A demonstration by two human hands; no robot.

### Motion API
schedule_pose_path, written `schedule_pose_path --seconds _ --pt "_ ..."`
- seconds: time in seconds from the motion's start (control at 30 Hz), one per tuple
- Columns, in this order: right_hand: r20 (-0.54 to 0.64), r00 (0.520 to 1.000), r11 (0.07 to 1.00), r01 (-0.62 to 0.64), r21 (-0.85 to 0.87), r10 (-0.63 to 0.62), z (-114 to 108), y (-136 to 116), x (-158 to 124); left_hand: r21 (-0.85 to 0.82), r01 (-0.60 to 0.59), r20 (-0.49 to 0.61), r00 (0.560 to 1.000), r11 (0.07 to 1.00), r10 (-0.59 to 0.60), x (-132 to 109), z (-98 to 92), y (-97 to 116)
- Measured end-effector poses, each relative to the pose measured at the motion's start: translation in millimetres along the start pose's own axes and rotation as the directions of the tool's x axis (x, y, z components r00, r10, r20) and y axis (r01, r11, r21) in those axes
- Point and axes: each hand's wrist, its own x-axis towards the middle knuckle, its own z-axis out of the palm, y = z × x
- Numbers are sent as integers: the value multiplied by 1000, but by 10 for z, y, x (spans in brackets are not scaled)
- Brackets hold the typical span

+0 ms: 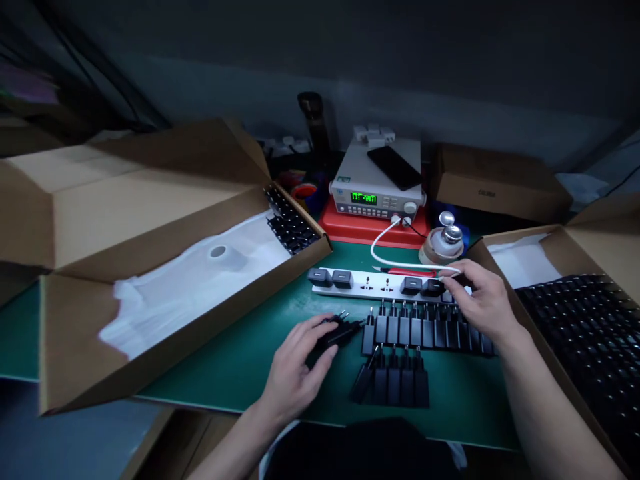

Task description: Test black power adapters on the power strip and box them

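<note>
My left hand (299,368) is closed around black plug chargers (341,333) just above the green table, their metal prongs pointing away from me. My right hand (477,293) pinches the end of a white cable (383,255) at a black charger (432,287) near the right end of the white power strip (377,293). My fingers partly cover that end, so I cannot tell if it is plugged in. Other black chargers (342,279) sit in the strip, with bare sockets between. In front lie two rows of chargers (417,330), prongs away from me; one in the nearer row is tilted.
An open carton (200,320) at left holds white wrapping and chargers at its far end. Another carton (520,303) at right is filled with chargers. Behind the strip stand a lit meter (373,180) with a phone (395,167) on it, a red tray (345,230) and a dispenser bottle (445,243).
</note>
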Motion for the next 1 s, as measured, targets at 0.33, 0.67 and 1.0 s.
schedule_pose_path --seconds 0.33,0.67,1.0 --pt "145 989 948 75 -309 -31 5 -88 40 323 -505 463 822 800 332 1368 -170 458" --pt "128 985 928 153 -339 -116 143 28 -12 241 -423 721 680 873 130 1940 13 474" --pt "94 985 948 167 -272 -147 148 74 13 316 -483 642 742 817 190 1697 -139 279"
